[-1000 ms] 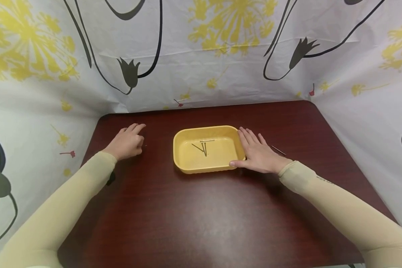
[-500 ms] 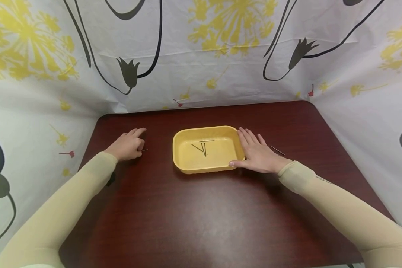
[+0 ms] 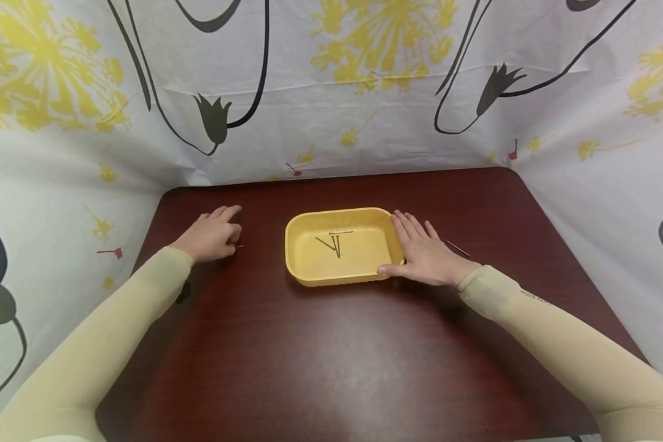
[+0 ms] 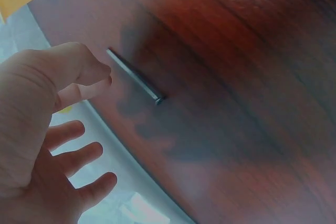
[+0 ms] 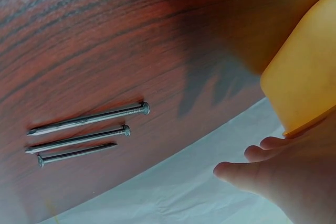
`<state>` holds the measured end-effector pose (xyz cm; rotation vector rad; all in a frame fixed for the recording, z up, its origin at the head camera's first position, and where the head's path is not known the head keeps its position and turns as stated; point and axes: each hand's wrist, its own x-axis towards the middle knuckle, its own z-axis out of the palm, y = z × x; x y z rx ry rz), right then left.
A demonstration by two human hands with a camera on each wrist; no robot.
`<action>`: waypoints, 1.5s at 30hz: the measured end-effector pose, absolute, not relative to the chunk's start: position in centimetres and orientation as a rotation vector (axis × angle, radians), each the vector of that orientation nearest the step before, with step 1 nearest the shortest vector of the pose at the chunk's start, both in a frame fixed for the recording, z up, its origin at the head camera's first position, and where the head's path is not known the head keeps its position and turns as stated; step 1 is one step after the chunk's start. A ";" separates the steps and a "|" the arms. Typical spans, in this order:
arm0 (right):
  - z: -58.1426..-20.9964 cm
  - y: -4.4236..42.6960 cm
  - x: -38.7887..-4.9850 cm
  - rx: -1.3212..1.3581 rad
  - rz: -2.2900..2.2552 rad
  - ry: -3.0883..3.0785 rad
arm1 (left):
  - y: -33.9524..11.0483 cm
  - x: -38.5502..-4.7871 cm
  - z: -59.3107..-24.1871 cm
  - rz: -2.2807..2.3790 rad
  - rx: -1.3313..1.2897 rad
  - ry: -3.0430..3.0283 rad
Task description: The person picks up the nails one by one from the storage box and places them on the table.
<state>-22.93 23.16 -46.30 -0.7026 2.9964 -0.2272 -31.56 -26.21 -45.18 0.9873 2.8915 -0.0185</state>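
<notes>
Left hand (image 3: 210,237): fingers loosely bent, parted, empty, beside a nail (image 4: 134,76); right hand (image 3: 426,254): fingers straight, gripping nothing, laid against the tray (image 3: 366,248), presumably steadying it.

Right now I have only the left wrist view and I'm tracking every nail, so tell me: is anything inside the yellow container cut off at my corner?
Observer: Yes, the head view shows what look like dark nails on the floor of the yellow tray.
Operator: Besides the single nail near the left hand, are there others outside it?
Observer: Yes, the right wrist view shows three nails lying side by side on the wood-grain tabletop.
Operator: And where is the right hand?
Observer: The right hand rests against the tray's right end.
</notes>
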 end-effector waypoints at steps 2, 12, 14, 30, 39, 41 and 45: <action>-46.3 23.2 -23.0 -0.702 -0.226 2.996 | -26.1 -31.6 -45.0 -0.010 0.979 2.903; -46.4 23.2 -23.0 -0.713 -0.222 3.001 | -25.2 -31.9 -43.8 0.018 0.963 2.951; -46.4 23.2 -23.0 -0.714 -0.226 3.002 | -24.7 -31.9 -43.4 0.015 0.972 2.961; -46.2 23.1 -22.9 -0.702 -0.235 2.995 | -19.8 -30.4 -40.3 0.095 1.021 3.007; -46.2 23.1 -22.9 -0.701 -0.242 2.991 | -17.3 -29.5 -39.6 0.209 1.238 3.044; -46.3 23.1 -22.9 -0.705 -0.240 2.992 | -16.7 -29.2 -39.2 0.222 1.293 3.051; -46.3 23.1 -23.0 -0.706 -0.242 2.992 | -15.4 -28.9 -38.5 0.248 1.374 3.045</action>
